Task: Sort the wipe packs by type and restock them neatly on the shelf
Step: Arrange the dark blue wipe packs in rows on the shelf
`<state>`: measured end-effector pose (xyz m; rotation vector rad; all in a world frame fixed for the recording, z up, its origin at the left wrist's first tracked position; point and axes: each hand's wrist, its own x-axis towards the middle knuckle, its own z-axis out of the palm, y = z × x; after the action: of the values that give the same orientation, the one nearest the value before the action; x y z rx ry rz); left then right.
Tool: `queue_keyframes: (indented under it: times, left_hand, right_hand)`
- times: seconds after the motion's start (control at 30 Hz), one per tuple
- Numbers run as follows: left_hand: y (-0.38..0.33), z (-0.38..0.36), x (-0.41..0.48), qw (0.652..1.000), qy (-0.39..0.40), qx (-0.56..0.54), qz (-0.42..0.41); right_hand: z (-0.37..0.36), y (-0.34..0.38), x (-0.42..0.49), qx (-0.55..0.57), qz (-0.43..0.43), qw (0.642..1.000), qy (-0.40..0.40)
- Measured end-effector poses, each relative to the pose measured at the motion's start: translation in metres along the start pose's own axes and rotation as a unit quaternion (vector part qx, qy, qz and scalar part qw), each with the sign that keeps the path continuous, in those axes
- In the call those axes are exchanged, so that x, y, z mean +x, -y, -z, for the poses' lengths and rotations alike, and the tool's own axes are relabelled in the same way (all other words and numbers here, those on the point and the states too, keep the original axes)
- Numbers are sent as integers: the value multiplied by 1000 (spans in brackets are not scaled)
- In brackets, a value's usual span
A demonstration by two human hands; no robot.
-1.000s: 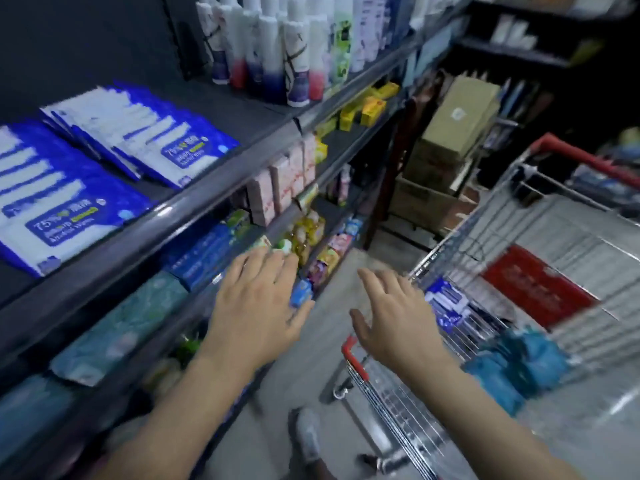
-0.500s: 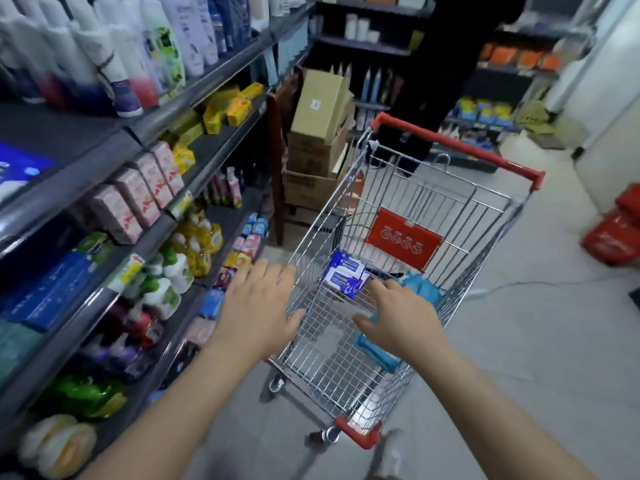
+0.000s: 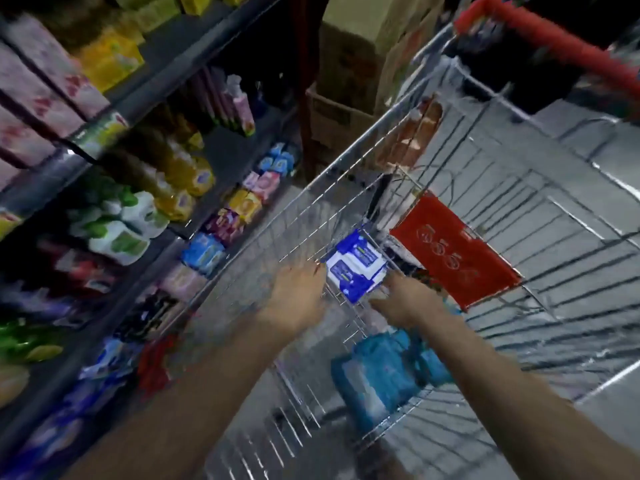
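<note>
Shop aisle, pick-up step: my left hand (image 3: 301,299) and right hand (image 3: 406,300) flank the wipe pack (image 3: 356,268) in the cart (image 3: 571,244); grasp too blurred to tell; next, I lift it.

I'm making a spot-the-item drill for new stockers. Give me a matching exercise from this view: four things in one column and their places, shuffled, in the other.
Things
1. blue-and-white wipe packs
2. teal packs
3. red placard
4. cardboard boxes

Places
a. beyond the cart, beside the shelving
b. in the cart, between the left hand and the right hand
c. on a wire panel of the cart
d. in the cart, nearest the camera

Pairs: 1-b, 2-d, 3-c, 4-a
</note>
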<state>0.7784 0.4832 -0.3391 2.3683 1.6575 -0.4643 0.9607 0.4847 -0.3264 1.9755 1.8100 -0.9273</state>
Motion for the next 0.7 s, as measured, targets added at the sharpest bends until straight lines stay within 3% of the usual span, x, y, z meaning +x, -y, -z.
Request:
queue_keyframes:
  times: [0.13, 0.3, 0.47, 0.63, 0.7]
  left_hand:
    - [-18, -73, 91, 996, 62, -53, 31]
    - [-22, -146, 169, 970, 86, -170, 154]
    - [-20, -185, 214, 950, 42, -243, 190]
    - [-32, -205, 215, 940, 4, -268, 211]
    - [-40, -213, 206, 918, 22, -328, 222]
  right_hand:
    - [-25, -42, 89, 10, 6, 999, 45]
    - [-64, -66, 184, 69, 20, 996, 45]
    - [-86, -55, 237, 73, 65, 995, 30]
    - [-94, -44, 254, -30, 32, 999, 29]
    - [-100, -42, 254, -75, 28, 997, 10]
